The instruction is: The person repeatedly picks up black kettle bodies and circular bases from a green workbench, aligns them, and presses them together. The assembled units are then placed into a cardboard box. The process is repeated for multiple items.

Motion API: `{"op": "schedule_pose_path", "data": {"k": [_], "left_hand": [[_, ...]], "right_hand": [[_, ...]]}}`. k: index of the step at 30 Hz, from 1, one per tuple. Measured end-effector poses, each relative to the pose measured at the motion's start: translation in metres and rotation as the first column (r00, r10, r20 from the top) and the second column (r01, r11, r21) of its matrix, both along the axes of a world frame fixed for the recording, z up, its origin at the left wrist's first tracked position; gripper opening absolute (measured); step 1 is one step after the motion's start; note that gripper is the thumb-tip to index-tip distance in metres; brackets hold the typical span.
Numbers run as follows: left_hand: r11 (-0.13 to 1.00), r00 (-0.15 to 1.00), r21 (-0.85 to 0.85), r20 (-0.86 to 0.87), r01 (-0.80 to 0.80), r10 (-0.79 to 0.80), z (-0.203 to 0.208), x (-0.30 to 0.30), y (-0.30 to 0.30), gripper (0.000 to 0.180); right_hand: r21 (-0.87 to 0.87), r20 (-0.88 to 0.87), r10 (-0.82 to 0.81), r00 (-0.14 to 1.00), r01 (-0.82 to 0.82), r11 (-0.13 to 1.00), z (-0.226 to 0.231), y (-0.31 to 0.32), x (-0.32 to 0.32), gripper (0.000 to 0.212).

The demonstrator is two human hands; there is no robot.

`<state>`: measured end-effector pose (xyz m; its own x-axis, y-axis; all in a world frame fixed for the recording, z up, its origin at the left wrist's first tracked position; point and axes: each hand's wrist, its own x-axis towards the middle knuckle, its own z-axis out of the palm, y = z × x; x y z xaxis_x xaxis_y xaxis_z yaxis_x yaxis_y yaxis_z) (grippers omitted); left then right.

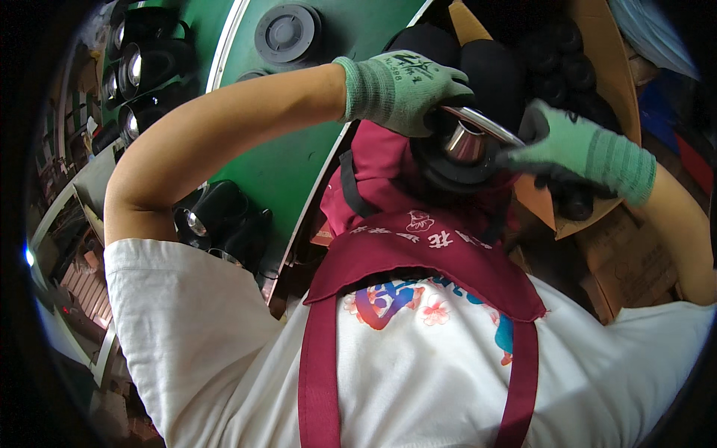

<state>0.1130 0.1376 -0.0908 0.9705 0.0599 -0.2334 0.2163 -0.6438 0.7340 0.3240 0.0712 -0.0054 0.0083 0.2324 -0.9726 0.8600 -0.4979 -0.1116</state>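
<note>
Green left glove: from the head view, your left hand (407, 89) has its fingers curled narrow on the near end of the shiny metal bar (485, 125).
Right glove: your right hand (564, 138) is blurred beside the bar's other end; you cannot tell from here whether its fingers grip or only touch.
Metal bar: it lies between your two hands, slanting down to the right, just above the silver cone (466, 145).
Black round part: the cone stands on this wide black base (447, 175), low over your maroon apron (370, 153).
Steadying: a firm left hold probably keeps the bar from twisting while the right hand works.
Care: shiny metal likely slides in gloves and marks easily, so press evenly and watch that the bar does not scrape the cone.
Green table: at your left, the table (276, 160) bears a grey disc (287, 33) and dark pots (153, 63).
Cardboard box: at your right, the box (620, 37) holds black round pieces (556, 52).
</note>
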Motion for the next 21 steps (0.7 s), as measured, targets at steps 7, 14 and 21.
{"op": "schedule_pose_path", "data": {"k": [7, 14, 21], "left_hand": [[0.993, 0.993, 0.012, -0.003, 0.115, -0.115, -0.006, 0.014, -0.004, 0.046], [0.975, 0.97, 0.11, 0.131, 0.193, -0.207, -0.017, 0.019, -0.012, 0.047], [0.911, 0.89, 0.288, 0.266, 0.294, -0.371, -0.022, 0.029, -0.012, 0.045]], "right_hand": [[-0.371, -0.204, -0.485, 0.85, 0.391, 0.842, -0.019, -0.029, -0.006, 0.035], [-0.293, -0.255, -0.626, 0.737, 0.558, 0.776, -0.023, -0.07, -0.014, 0.03], [-0.347, -0.128, -0.825, 0.551, 0.754, 0.558, -0.012, -0.094, -0.03, 0.024]]}}
